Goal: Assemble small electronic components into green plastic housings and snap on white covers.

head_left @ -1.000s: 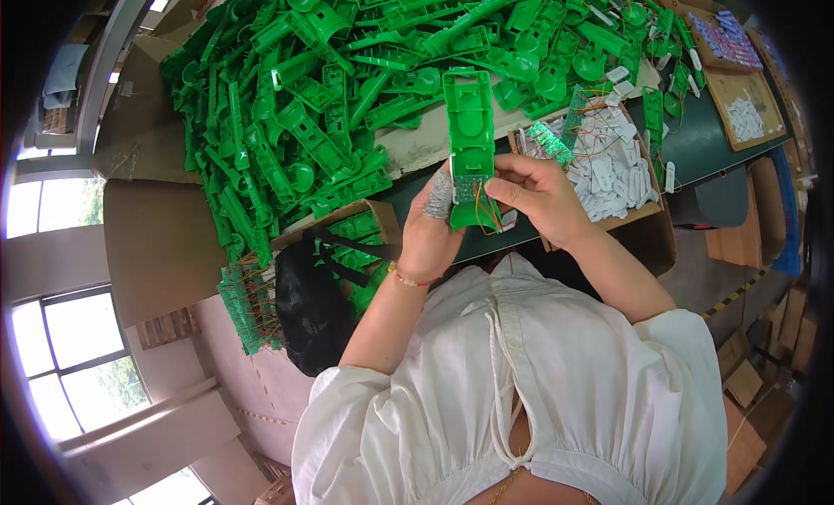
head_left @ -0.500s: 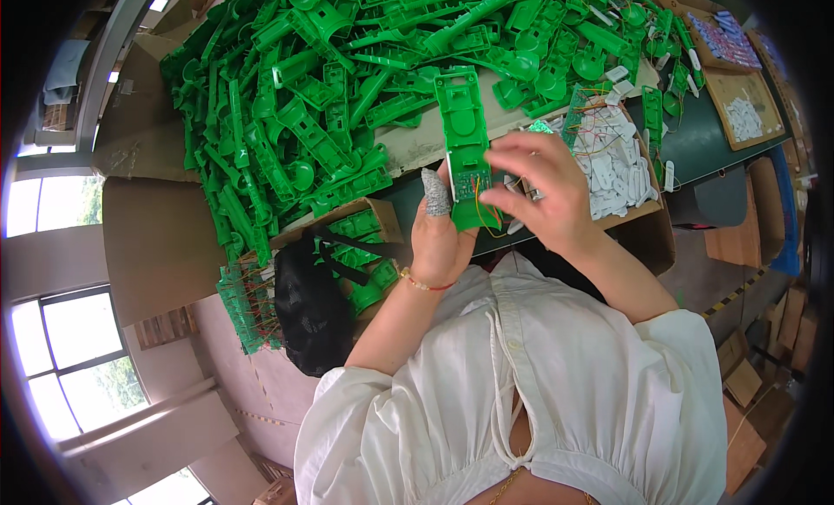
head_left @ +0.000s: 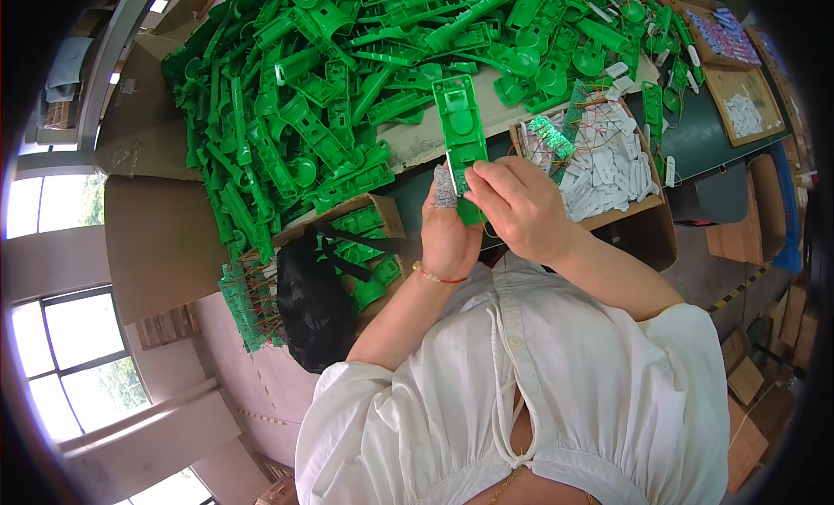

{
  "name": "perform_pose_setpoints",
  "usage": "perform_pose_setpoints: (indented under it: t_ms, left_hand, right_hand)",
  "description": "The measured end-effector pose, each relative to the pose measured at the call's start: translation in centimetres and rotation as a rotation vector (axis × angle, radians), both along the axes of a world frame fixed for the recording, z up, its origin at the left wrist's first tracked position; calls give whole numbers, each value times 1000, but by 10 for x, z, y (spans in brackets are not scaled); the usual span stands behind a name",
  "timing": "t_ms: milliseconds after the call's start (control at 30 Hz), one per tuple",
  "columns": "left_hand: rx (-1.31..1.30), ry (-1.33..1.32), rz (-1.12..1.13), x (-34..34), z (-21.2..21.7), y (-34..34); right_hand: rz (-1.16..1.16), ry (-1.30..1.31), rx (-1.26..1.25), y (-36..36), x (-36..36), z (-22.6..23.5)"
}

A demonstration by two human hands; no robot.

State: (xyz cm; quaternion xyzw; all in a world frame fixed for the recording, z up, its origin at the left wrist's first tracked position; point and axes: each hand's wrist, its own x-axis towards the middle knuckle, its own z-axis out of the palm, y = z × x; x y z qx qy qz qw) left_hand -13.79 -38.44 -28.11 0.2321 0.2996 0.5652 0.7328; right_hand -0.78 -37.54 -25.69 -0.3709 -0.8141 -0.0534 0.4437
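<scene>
Head view, looking down at both hands. Right-hand fingers (head_left: 486, 171) curled shut, pinching at the lower half of the long green plastic housing (head_left: 462, 132); whether a small part sits under them I cannot tell. A second ago those fingers sat a little lower and to the right of the housing; the right hand (head_left: 521, 208) has since slid up and across its face, so fitting work on the housing appears to be under way, not finished. Left hand (head_left: 447, 231) closed around the housing's lower end from beneath, thumb in a grey fabric cot (head_left: 444, 186), holding the piece upright over the table's near edge (head_left: 695, 140); its grip is unchanged. Just right of the hands: an open cardboard box (head_left: 647, 218) with white plastic pieces and small green circuit boards trailing thin wires. Left and lower: a second carton (head_left: 382, 211) with more green parts, a black mesh bag (head_left: 313, 301) beside it, and a stack of boards (head_left: 248, 301). Beyond, a large heap of green housings (head_left: 330, 79) covers the table. Far right: flat trays (head_left: 747, 110) of small pale parts.
</scene>
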Motion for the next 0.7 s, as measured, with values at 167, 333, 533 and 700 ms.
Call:
perform_pose_setpoints:
  t_ms: [167, 333, 533, 700]
  left_hand:
    - [-26, 83, 24, -5, -8, 1]
    - [-29, 242, 86, -20, -6, 5]
    - [65, 822, 146, -40, -54, 4]
    - [216, 1143, 274, -51, -61, 13]
  right_hand:
    - [115, 230, -244, 4, 6, -11]
    - [98, 660, -667, 6, 19, -11]
    - [31, 297, -573, 17, 37, -43]
    - [-156, -3, -377, 37, 50, -36]
